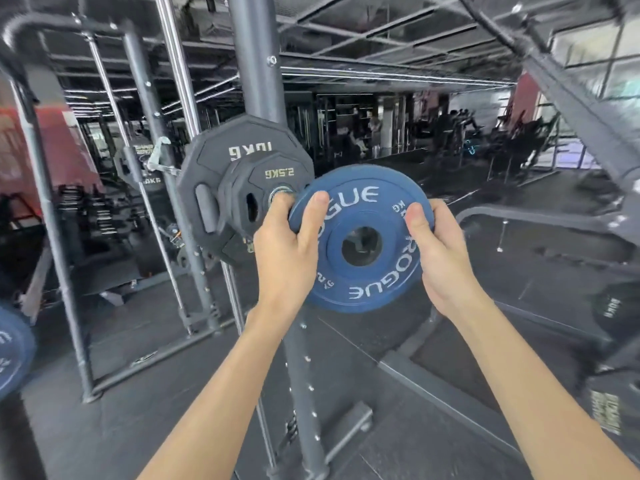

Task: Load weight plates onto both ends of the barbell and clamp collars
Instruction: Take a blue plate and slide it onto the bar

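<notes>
A blue plate marked ROGUE (360, 275) hangs in mid-air at chest height, its face toward me. My left hand (289, 251) grips its left rim and my right hand (438, 251) grips its right rim, thumbs on the front. Just left of it, the barbell's sleeve end (281, 192) pokes out of a black 2.5 kg plate (258, 199), with a black 10 kg plate (207, 174) behind that. The blue plate's hole sits to the right of and below the sleeve end. No collar is visible.
A grey rack upright (256, 57) rises behind the loaded plates, with chrome guide rods (180, 81) to its left. Another blue plate (14, 362) shows at the left edge. Black plates (609, 313) are stored at the right. Frame rails cross the dark floor.
</notes>
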